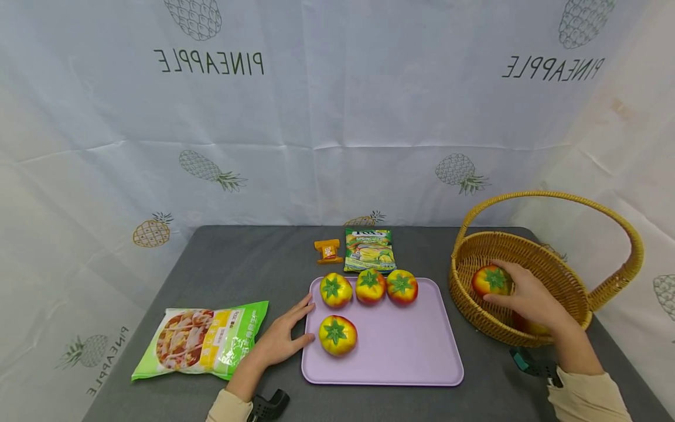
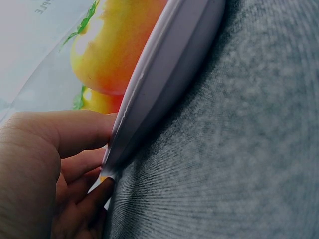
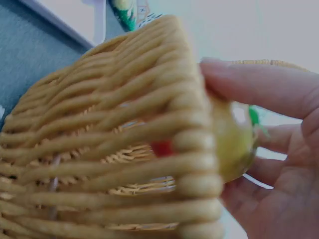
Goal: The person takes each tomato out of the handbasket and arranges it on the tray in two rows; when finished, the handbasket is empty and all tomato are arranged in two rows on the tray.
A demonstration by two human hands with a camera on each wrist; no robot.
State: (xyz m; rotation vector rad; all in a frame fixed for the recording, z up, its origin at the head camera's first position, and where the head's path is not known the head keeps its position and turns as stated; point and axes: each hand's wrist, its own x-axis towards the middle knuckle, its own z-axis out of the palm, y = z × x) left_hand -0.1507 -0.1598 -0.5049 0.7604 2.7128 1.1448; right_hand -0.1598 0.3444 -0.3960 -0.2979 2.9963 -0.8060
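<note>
My right hand [image 1: 527, 296] holds a round red-and-yellow fruit with a green star-shaped top [image 1: 491, 280] between thumb and fingers, inside the mouth of the wicker basket [image 1: 474, 313]. In the right wrist view, this fruit [image 3: 230, 142] shows just past the basket rim. Below the hand, another fruit [image 1: 527, 325] lies partly hidden in the basket. With fingers spread, my left hand [image 1: 279, 340] touches the left edge of the lilac tray [image 1: 401, 357]. Three such fruits stand along the tray's back, the left one [image 1: 336, 290] in its corner; one more fruit [image 1: 338, 335] sits in front.
Behind the tray lie a green snack packet [image 1: 370, 251] and a small orange wrapped packet [image 1: 329, 251]. A large green food bag [image 1: 203, 340] rests left of my left hand. The basket's tall handle [image 1: 548, 194] arches over it. A pineapple-print cloth [image 1: 337, 117] hangs behind the grey table.
</note>
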